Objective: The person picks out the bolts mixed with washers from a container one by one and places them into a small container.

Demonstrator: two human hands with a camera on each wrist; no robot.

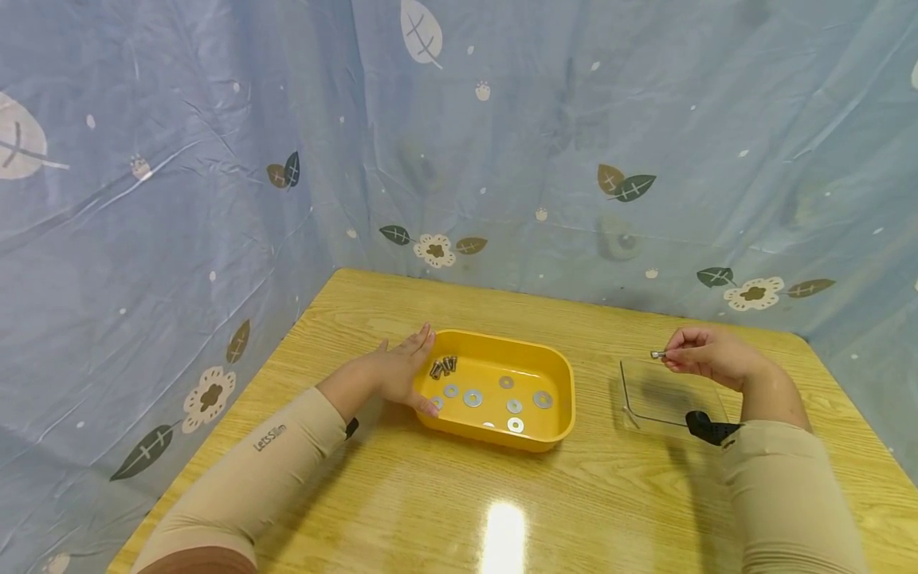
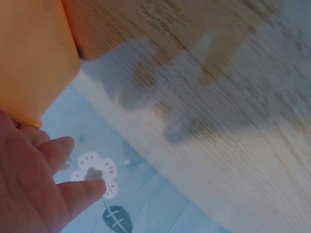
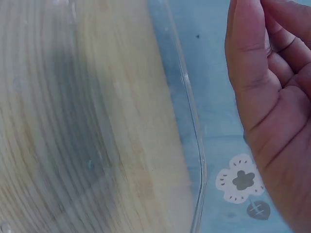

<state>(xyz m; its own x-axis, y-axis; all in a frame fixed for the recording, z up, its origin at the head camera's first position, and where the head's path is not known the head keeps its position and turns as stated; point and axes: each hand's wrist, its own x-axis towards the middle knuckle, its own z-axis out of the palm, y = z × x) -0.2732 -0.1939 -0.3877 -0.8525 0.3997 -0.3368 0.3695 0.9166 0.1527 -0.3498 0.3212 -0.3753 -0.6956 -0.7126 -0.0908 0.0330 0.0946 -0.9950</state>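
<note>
A yellow plastic tray (image 1: 531,440) holds several small metal bolts (image 1: 444,367) in its left end and several flat washers (image 1: 472,398) spread over its floor. My left hand (image 1: 402,373) rests against the tray's left end with fingers fairly straight, thumb over the rim near the front corner. Two of its fingers (image 2: 82,194) stick out beside the tray wall in the left wrist view. My right hand (image 1: 706,357) pinches a small metal bolt (image 1: 657,355) between thumb and fingertips, above a clear box (image 1: 625,391). The bolt is out of sight in the right wrist view.
The clear box stands on the wooden table (image 1: 402,494) to the right of the tray, its rim (image 3: 200,160) showing in the right wrist view. A blue patterned curtain (image 1: 531,159) hangs behind and to the left. Dark straps sit at both wrists.
</note>
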